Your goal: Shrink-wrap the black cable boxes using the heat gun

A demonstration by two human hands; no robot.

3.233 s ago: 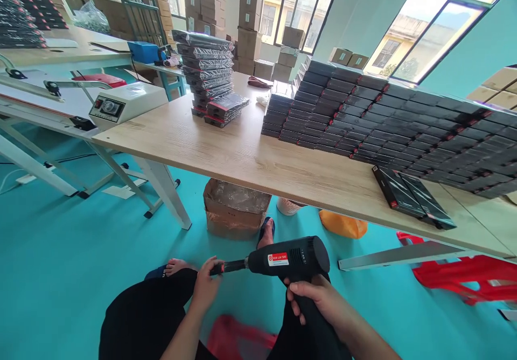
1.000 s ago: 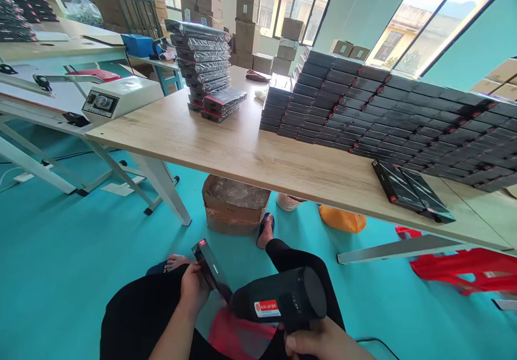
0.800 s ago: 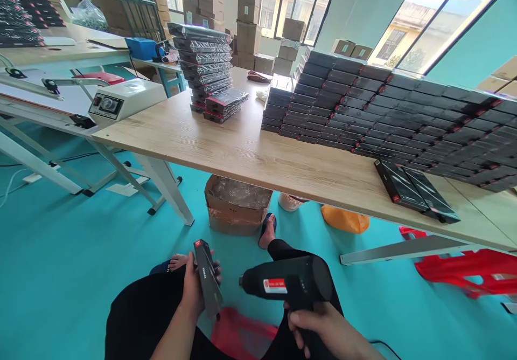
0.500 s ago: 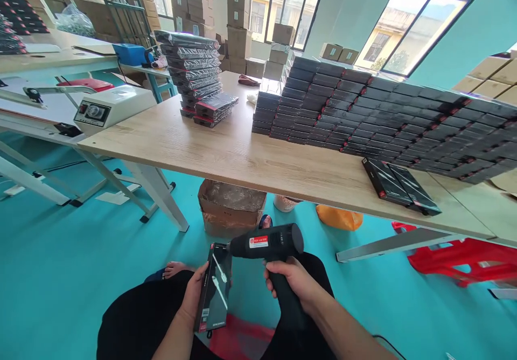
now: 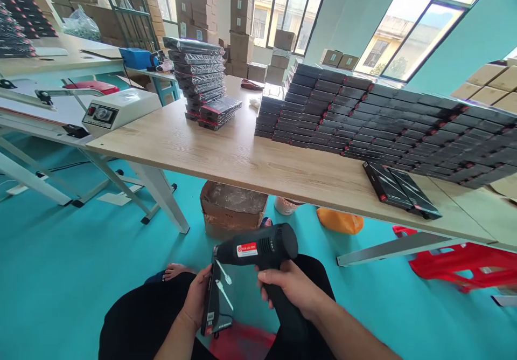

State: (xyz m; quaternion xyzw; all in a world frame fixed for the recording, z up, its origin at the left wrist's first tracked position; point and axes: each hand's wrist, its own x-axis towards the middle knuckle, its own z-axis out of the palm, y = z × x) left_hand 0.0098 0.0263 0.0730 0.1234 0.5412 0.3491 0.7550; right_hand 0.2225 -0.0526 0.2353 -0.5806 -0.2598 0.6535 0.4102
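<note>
One slim black rectangular box, held tilted between the knees by the left hand, seems mid-heating as the right hand grips a black pistol-shaped heat gun at its upper end, calling for steady spacing.

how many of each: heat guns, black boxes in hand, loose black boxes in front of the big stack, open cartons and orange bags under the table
heat gun in the right hand: 1
black box in the left hand: 1
loose black boxes on the table: 2
open carton: 1
orange bag: 1
total: 6
</note>
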